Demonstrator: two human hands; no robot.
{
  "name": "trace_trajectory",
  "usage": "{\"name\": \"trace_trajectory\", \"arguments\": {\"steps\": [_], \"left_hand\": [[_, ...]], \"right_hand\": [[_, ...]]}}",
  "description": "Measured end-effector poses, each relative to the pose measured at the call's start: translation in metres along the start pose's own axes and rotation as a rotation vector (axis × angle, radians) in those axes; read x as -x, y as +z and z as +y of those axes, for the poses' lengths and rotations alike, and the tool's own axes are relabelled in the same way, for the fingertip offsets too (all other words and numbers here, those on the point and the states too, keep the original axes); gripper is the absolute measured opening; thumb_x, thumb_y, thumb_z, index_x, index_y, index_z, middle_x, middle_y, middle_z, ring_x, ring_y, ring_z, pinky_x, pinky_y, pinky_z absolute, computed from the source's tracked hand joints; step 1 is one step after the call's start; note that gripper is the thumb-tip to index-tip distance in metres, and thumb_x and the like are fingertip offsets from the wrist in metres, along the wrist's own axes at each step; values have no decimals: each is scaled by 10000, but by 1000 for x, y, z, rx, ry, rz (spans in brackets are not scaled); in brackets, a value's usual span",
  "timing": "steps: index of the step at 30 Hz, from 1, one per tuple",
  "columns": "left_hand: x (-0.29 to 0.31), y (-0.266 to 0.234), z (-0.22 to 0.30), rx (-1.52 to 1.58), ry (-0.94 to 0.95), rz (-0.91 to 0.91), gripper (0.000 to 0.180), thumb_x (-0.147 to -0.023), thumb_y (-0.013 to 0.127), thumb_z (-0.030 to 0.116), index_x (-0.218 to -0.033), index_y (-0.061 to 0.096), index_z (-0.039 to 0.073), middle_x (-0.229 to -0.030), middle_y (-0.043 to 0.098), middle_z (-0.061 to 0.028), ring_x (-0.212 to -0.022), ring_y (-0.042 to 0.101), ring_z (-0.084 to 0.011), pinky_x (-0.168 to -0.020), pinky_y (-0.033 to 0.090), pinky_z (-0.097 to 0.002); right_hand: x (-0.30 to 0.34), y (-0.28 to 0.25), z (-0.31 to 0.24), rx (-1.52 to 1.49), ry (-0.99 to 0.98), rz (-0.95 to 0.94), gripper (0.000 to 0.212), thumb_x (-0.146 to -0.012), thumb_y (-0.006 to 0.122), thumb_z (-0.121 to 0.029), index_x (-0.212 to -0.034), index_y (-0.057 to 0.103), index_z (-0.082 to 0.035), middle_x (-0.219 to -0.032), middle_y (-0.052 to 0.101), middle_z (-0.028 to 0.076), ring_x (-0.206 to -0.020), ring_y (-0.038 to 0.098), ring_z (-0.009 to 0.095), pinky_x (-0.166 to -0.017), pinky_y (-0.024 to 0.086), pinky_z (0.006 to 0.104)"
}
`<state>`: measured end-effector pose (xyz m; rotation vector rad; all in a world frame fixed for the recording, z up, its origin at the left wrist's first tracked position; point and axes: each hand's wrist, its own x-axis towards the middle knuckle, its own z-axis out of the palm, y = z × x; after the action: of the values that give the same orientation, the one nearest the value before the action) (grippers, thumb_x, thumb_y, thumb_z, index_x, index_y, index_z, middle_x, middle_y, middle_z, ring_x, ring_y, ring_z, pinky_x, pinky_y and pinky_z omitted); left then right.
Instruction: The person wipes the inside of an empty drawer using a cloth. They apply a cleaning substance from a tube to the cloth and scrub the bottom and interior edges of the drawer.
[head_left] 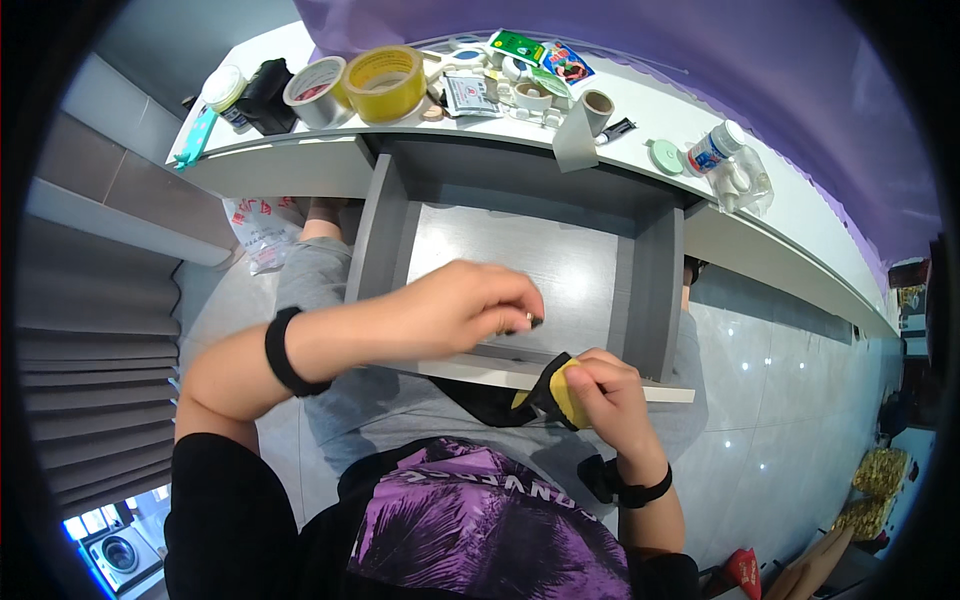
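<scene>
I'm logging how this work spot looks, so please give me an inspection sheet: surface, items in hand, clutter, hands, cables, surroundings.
Surface: white desk, its grey drawer pulled open.
Items in hand: a yellow-and-black item at the drawer's front edge, kind unclear; a small dark piece, too small to identify.
Clutter: yellow tape roll, grey tape roll and white-capped bottle, among other small things along the desk.
Hands: left hand pinches the small dark piece over the drawer; right hand grips the yellow-and-black item.
Cables: nothing seen for certain.
Surroundings: purple cloth behind the desk, grey pleated curtain at left, washing machine at lower left.
</scene>
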<state>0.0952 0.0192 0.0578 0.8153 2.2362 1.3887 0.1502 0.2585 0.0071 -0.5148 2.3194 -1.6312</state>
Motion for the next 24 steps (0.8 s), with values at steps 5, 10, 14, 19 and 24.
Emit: {"name": "trace_trajectory", "arguments": {"steps": [5, 10, 14, 19, 24], "left_hand": [[34, 22, 25, -25, 122, 148, 131, -813, 601, 39, -942, 587, 26, -843, 590, -81, -753, 589, -211, -650, 472, -287], [43, 46, 26, 25, 88, 426, 117, -784, 614, -4, -901, 612, -17, -832, 592, -102, -699, 596, -176, -621, 485, -260], [42, 57, 22, 170, -26, 581, 123, -778, 598, -40, -899, 616, -29, -821, 580, -92, -726, 591, -137, -636, 495, -240], [43, 54, 19, 433, -116, 540, 131, -807, 574, -37, -936, 594, -36, -847, 566, -67, -759, 575, -120, -659, 474, -216], [52, 52, 14, 630, -111, 477, 118, -890, 516, 52, -991, 534, -5, -888, 572, -73, -768, 562, -119, -685, 466, -237]], "right_hand": [[-10, 6, -32, -260, 87, 29, 189, -880, 554, -133, -828, 593, 44, -742, 568, 61, -659, 516, 133, -594, 413, 252], [-20, 22, -48, -216, -98, 3, 142, -836, 587, -66, -936, 624, 28, -844, 603, 75, -751, 565, 154, -681, 447, 246], [-22, 33, -50, -239, -91, 17, 137, -798, 623, -53, -910, 627, 26, -849, 600, 81, -741, 559, 147, -657, 440, 243], [-22, 33, -50, -234, -29, 24, 122, -774, 650, -81, -839, 617, 17, -771, 583, 78, -678, 540, 136, -611, 428, 246], [-21, 37, -50, -194, -88, -8, 104, -824, 591, -77, -873, 598, 14, -732, 566, 47, -648, 512, 107, -597, 411, 227]]}}
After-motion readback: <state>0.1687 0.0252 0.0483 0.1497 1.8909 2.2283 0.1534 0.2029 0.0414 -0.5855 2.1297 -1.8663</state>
